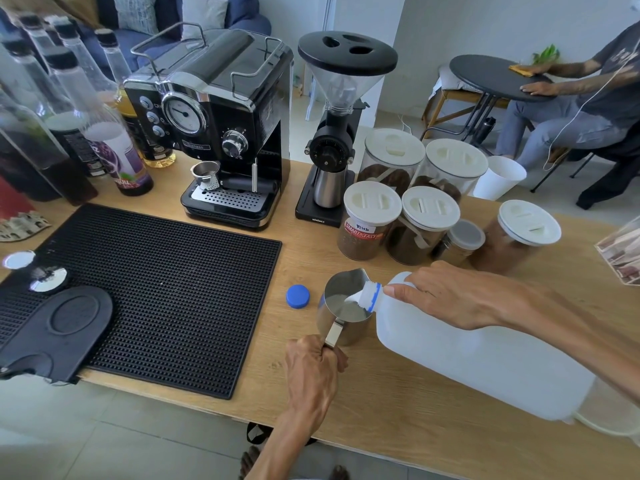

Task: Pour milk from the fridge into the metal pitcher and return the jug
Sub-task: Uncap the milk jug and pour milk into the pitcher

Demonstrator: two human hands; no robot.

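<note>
We see milk running from a tilted white jug into a metal pitcher that stands on the wooden worktop, near its front edge. The jug lies almost on its side, its open mouth with a blue ring resting just over the pitcher's rim, and a white stream falls inside. The pitcher is upright, its spout pointing away from us and its handle towards us.

Our right hand comes in from the right, forearm stretched across the jug, palm down. Its grip is closed round the jug's upper part near the neck, with the thumb pointing towards the mouth. Our left hand reaches up from below, wrist straight, and its grip is closed tight on the pitcher's handle, steadying it.

A blue cap lies on the worktop just left of the pitcher, apart from it. Further left a black rubber mat covers the worktop, with a dark tamping pad on its near left corner. Behind the mat stands a black espresso machine, and to its right a grinder with a clear hopper. Right of the grinder we see a cluster of clear jars with white lids, holding brown contents. Bottles stand at the far left. In the background another person sits at a small round table.
</note>
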